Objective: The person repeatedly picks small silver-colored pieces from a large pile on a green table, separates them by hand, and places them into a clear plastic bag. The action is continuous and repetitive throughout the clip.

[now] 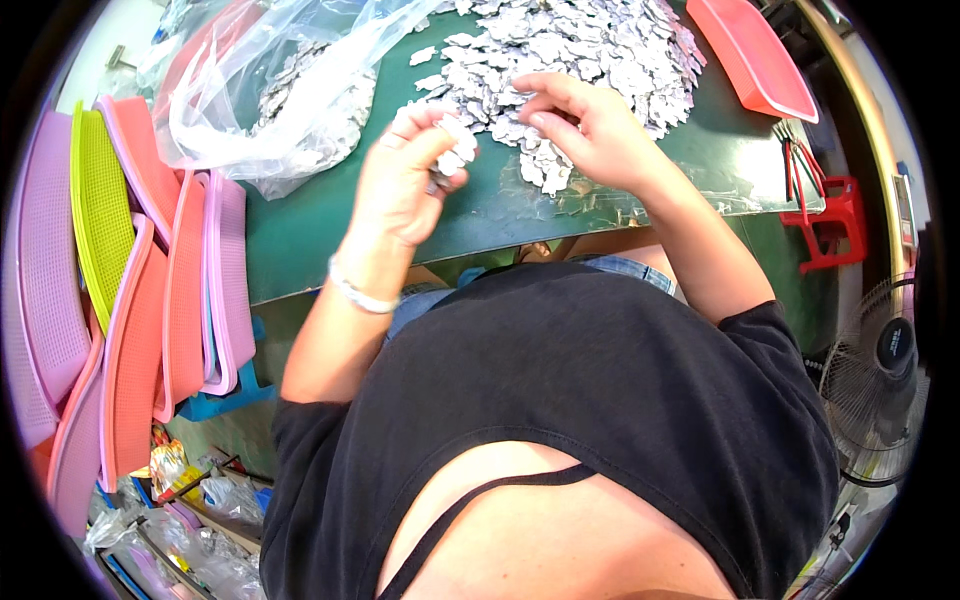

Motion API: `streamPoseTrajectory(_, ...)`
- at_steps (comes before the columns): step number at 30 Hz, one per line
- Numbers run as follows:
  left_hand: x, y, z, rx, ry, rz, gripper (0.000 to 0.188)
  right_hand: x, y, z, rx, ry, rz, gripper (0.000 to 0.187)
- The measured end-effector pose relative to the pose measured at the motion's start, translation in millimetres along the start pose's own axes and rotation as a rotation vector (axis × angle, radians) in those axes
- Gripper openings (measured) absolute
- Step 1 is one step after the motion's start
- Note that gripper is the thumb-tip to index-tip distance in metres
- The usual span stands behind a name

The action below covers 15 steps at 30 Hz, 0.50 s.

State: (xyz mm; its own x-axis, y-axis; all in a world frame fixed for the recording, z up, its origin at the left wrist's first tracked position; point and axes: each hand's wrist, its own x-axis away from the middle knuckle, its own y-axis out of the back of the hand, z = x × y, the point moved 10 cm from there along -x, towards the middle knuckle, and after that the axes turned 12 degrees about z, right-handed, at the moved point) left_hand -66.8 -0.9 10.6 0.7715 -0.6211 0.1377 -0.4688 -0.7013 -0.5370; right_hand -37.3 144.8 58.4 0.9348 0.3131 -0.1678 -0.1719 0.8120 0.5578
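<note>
A heap of small, flat, white irregular pieces [650, 60] covers the far middle of the green table [330, 240]. My left hand [395, 180] is closed around several of these white pieces [459, 148], held up beside the heap's near left edge. Over the near part of the heap is my right hand [605, 130], its index finger stretched out and its thumb apart; nothing shows between them. Whether its fingertips touch the heap I cannot tell. To the left, a clear plastic bag [210, 115] lies open with more white pieces inside.
An empty-looking red tray [750, 60] sits at the far right, with red-handled pliers [792, 165] by the table's edge. Stacked purple, green and coral baskets [135, 330] stand at the left. A red stool [838, 225] and a fan [880, 360] are at the right.
</note>
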Motion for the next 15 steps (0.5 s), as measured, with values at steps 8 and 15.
streamPoseTrajectory(8,7.1,8.6,-194.8,-0.756,-0.687,-0.184,0.020,49.3,-5.7,-4.5,0.479,0.043,0.077,0.042)
streamPoseTrajectory(15,11.1,-14.7,-189.2,-1.815,-0.744,-0.430,0.027,49.1,-24.2,-2.9,0.575,0.210,0.156,0.045)
